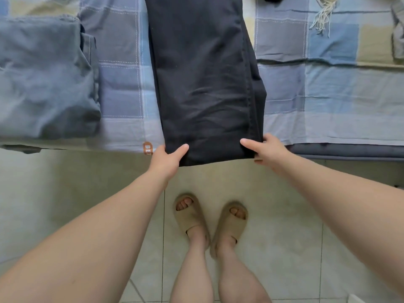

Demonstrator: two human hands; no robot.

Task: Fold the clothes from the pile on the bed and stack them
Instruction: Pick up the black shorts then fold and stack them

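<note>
Pinching the near hem corners of the dark trousers (203,84), the left hand (167,157) and right hand (270,149) each have a narrow grip on cloth, probably to stretch the legs flat along the bed (328,95) for folding, beside a folded grey garment (43,79).

— What are you losing on the feed?
— The black trousers (203,79) are running off the top edge, so I'm not seeing their far end. The left grip (167,158) and right grip (269,149) are hiding most fingers under the hem.
— And the sides?
— The grey-blue folded garment (43,79) is getting cut by the left edge, and a grey cloth (398,33) by the right. The left grip is covering part of the orange label (148,148).
</note>
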